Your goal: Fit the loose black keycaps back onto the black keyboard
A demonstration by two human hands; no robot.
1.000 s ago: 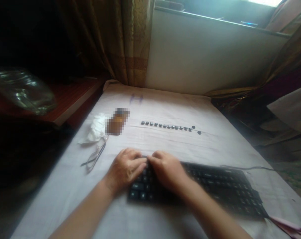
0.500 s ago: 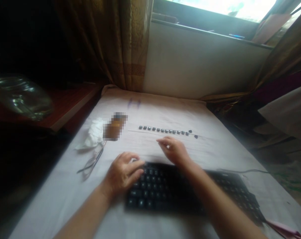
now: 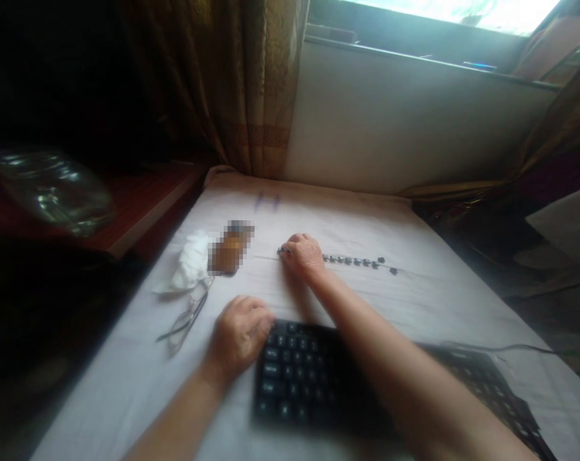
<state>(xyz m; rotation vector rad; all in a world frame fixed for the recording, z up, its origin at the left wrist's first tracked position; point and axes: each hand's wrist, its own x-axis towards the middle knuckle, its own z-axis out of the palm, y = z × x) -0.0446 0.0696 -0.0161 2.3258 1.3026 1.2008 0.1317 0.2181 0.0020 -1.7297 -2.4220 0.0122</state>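
Daylight from the window (image 3: 453, 13) falls across a cloth-covered surface (image 3: 367, 221) beside gold-brown curtains (image 3: 251, 96). From where I stand, the black keyboard (image 3: 290, 368) lies along the near part of it, and past it sits a neat row of what look like loose keycaps (image 3: 351, 260), two dark pieces lying just off its right end. I'd call the work partway: a fair few caps lie out there, while the keyboard's left block is well filled with keys; the forearm hides much of the middle. The right hand (image 3: 304, 256) bends over the row's left end, fingers narrow; whether it pinches a cap I can't tell. The left hand (image 3: 239, 330) curls at the keyboard's upper left corner, its grip hidden too. Eyeglasses (image 3: 187, 320) near the left edge crowd that side; open cloth behind the row gives more room.
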